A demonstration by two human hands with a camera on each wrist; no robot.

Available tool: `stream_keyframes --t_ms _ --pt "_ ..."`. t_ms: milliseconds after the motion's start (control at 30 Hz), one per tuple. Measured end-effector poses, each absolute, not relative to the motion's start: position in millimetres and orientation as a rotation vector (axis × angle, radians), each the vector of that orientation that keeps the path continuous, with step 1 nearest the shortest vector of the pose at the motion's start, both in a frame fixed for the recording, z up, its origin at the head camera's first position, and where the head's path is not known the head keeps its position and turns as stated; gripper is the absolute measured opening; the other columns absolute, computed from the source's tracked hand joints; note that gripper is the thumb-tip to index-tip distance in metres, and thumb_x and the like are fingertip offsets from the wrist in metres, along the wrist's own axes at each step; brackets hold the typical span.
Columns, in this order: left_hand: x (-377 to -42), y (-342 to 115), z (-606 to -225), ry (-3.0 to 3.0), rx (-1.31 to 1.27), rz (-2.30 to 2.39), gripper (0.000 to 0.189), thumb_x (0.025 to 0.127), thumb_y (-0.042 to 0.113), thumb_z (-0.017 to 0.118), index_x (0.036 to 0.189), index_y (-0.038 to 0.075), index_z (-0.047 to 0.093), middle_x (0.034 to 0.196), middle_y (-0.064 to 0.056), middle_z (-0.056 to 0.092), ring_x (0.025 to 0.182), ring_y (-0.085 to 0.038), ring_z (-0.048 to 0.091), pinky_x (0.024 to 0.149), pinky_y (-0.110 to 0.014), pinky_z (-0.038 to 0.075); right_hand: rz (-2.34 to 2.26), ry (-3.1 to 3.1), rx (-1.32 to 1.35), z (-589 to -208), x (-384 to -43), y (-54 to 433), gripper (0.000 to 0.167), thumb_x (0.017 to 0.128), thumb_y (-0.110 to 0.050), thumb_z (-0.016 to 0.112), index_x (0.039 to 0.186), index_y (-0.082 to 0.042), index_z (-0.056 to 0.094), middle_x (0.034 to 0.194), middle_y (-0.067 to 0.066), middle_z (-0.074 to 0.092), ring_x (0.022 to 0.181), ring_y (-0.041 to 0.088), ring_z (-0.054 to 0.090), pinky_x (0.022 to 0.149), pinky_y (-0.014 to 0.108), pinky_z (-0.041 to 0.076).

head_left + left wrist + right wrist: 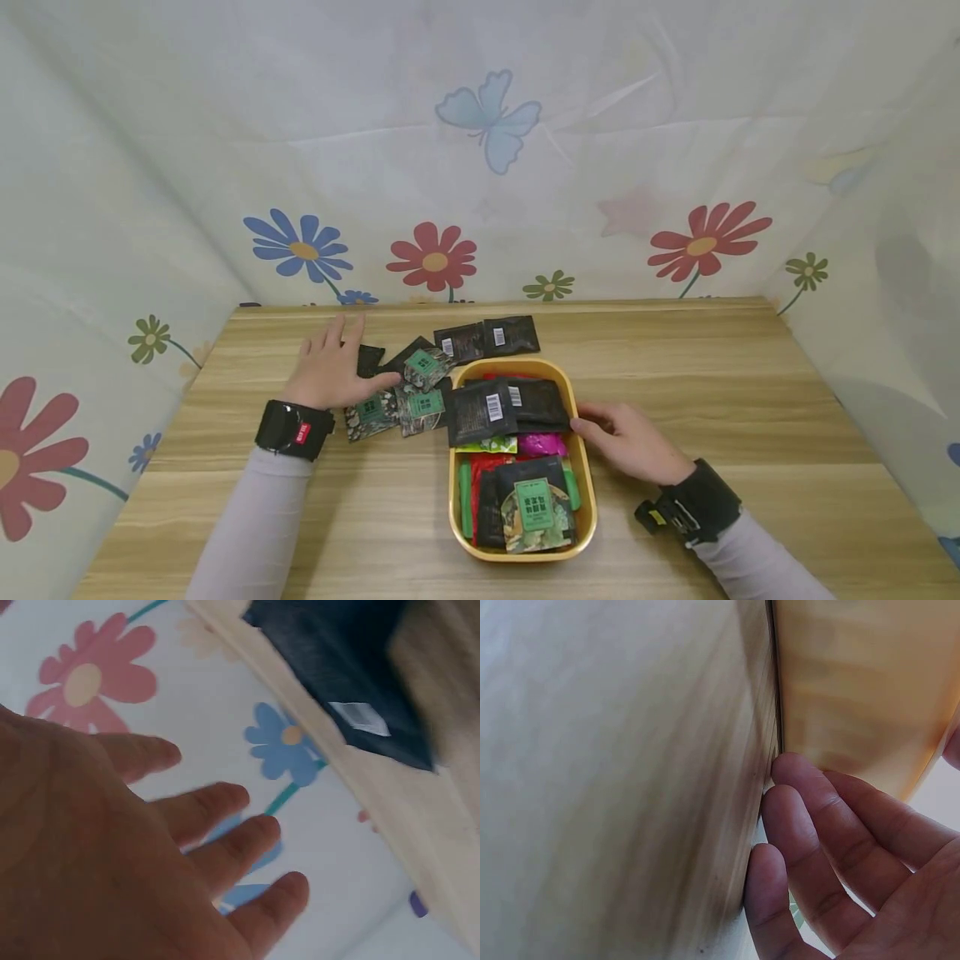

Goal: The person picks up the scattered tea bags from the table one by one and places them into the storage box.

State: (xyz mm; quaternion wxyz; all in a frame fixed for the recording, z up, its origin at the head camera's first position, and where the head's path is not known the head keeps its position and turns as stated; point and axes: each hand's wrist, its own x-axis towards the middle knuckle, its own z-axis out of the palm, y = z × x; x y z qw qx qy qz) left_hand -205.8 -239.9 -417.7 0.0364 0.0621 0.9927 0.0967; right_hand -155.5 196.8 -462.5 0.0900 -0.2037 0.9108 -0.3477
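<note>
My left hand (327, 367) hovers with spread fingers over a loose group of flat black packets with green labels (426, 400) on the table. In the left wrist view, a dark packet with a white label (341, 682) lies beyond the fingers, which hold nothing. My right hand (626, 437) rests at the right side of a yellow plastic basket (587, 500). Its thumb touches the rim, and its fingertips (789, 814) lie low along the outer wall. Inside the basket are black packets (476, 417), a green-labelled packet (536, 504) and a purple wrapper (542, 444).
Two black packets with white barcodes (512, 335) lie behind the basket. The wood-grain table (697, 358) meets a flowered cloth backdrop (585, 183) at its far edge. Similar cloth hangs along both sides.
</note>
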Motion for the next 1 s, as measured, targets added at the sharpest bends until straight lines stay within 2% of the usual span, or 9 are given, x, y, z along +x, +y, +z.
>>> stream_keyframes --t_ms 167,300,533,667,1000 --pt "-212.6 -248.5 -431.0 3.052 0.001 0.329 0.1 0.094 0.062 0.06 0.159 -0.006 0.026 0.156 -0.041 0.031 0.144 -0.062 0.032 0.115 -0.072 0.033 -1.031 2.71 -0.611 -462.0 -155.6 197.1 0.043 0.106 -0.039 0.056 0.134 -0.009 0.069 0.127 0.006 0.074 0.113 0.019 0.07 0.096 0.045 0.056" --pt "-217.8 -250.2 -440.9 3.033 -0.148 0.322 0.099 0.096 0.061 0.055 0.156 -0.013 0.028 0.152 -0.045 0.033 0.14 -0.064 0.035 0.111 -0.072 0.038 -1.027 2.711 -0.61 -462.1 -155.6 196.9 0.042 0.105 -0.038 0.056 0.133 -0.009 0.07 0.125 0.005 0.075 0.11 0.018 0.069 0.095 0.043 0.056" --pt "-222.5 -249.2 -450.1 3.002 -0.217 0.218 0.104 0.089 0.067 0.06 0.141 -0.022 0.043 0.138 -0.044 0.041 0.133 -0.059 0.042 0.101 -0.067 0.049 -1.024 2.712 -0.613 -461.7 -155.8 196.3 0.042 0.105 -0.038 0.057 0.133 -0.009 0.07 0.124 0.004 0.075 0.109 0.016 0.069 0.094 0.042 0.056" --pt "-222.3 -249.3 -449.7 2.979 -0.209 0.197 0.101 0.088 0.064 0.065 0.137 -0.023 0.048 0.134 -0.042 0.042 0.131 -0.056 0.044 0.098 -0.065 0.052 -1.023 2.717 -0.612 -461.5 -156.2 196.3 0.041 0.105 -0.038 0.057 0.132 -0.01 0.071 0.123 0.003 0.075 0.107 0.015 0.069 0.093 0.04 0.056" --pt "-223.1 -254.8 -446.1 2.959 -0.198 0.266 0.096 0.085 0.055 0.071 0.137 -0.022 0.048 0.13 -0.042 0.045 0.125 -0.055 0.047 0.097 -0.064 0.052 -1.03 2.726 -0.632 -461.7 -155.7 196.2 0.041 0.106 -0.038 0.057 0.132 -0.01 0.071 0.123 0.004 0.076 0.109 0.016 0.07 0.094 0.04 0.057"
